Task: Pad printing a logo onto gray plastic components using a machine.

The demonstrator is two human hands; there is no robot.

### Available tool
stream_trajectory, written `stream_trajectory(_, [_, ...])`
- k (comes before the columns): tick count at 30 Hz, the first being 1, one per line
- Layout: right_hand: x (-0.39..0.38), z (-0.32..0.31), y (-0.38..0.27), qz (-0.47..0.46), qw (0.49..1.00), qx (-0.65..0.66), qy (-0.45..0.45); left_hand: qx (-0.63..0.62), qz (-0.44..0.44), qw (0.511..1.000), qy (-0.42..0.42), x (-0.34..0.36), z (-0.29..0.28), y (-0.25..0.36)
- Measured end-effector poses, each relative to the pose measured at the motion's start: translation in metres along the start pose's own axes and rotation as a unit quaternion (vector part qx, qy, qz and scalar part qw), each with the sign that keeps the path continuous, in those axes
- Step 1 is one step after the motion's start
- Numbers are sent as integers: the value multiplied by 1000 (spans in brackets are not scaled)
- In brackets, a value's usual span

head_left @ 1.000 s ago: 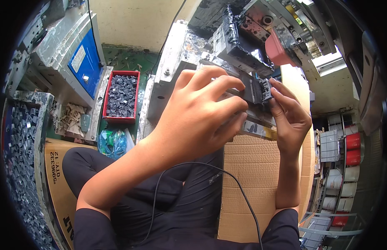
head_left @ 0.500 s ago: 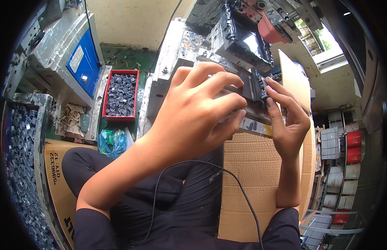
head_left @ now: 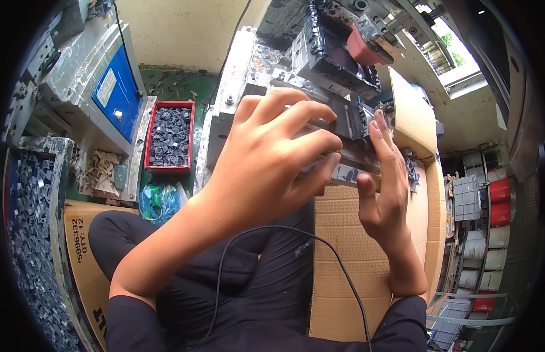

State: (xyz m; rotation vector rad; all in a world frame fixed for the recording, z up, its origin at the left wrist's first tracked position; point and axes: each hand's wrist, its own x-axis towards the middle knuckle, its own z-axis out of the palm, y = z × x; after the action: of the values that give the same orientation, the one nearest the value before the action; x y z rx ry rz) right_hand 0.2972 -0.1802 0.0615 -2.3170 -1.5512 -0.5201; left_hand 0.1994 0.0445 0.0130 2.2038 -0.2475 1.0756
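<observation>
My left hand (head_left: 278,144) is over the metal machine bed (head_left: 228,100), its fingers curled. Thumb and index fingertips come close together, and whatever may be between them is hidden. My right hand (head_left: 390,182) has straightened fingers and a thumb held away from them, with nothing visible in it. Its fingertips are beside a dark ribbed part (head_left: 365,117) at the right end of a dark, long metal fixture (head_left: 343,117). The hand covers some of the fixture's near edge.
Beyond the fixture stands a black-edged box (head_left: 334,61), with a pink container (head_left: 365,47) above it. Cardboard (head_left: 354,246) lies under my right forearm. A red bin (head_left: 170,165) of dark small parts is at left, and a black cable (head_left: 319,242) crosses my lap.
My right hand has drawn its thumb down and away from the ribbed part, and its fingers have straightened. The left hand keeps nearly the same pose. The whole view has shifted slightly.
</observation>
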Motion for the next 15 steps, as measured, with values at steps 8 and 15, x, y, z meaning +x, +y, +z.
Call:
stream_trajectory(8, [-6, -11, -17, 62, 997, 43, -30, 4, -1, 1000, -3, 1, -1, 2])
stream_trajectory(15, [-7, -19, -29, 77, 995, 9, -60, -2, -3, 1000, -5, 1, 0, 1])
